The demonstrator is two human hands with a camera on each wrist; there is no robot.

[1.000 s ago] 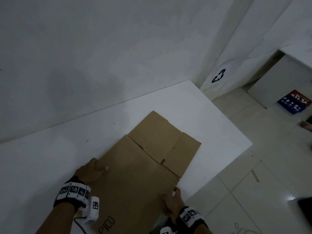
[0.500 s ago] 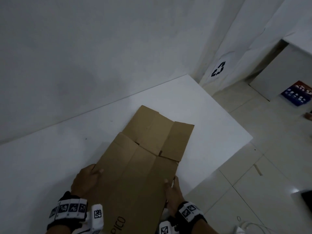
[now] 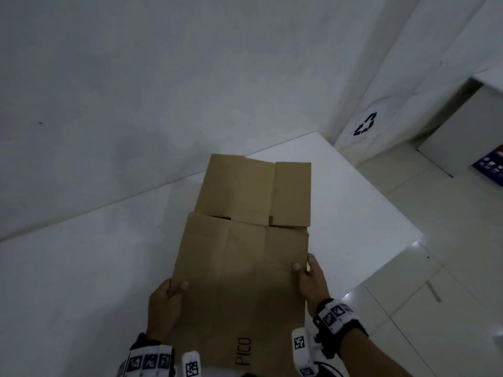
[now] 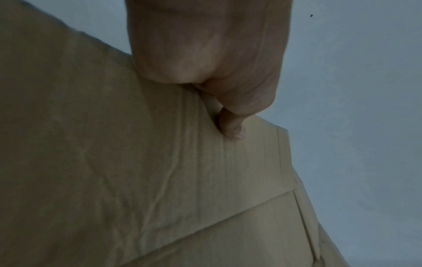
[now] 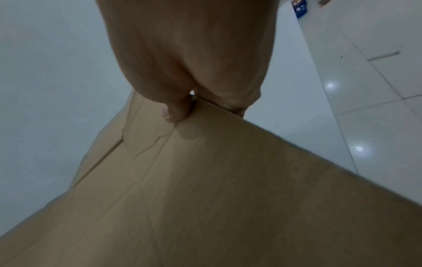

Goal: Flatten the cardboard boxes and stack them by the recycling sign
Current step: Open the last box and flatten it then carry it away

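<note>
White surface (image 3: 81, 268), set against a wall. Flattened box (image 3: 245, 268) held above its near right part, flaps toward the far edge, "PICO" printed near the near end. Recycling sign (image 3: 365, 124) on the wall past the far right corner, well apart from the box. Left grip (image 3: 163, 306) pinching the box's left edge, thumb on top. Right grip (image 3: 310, 278) pinching the right edge, thumb on top (image 5: 173, 112). Blue item (image 3: 490, 167) on the floor at far right.
</note>
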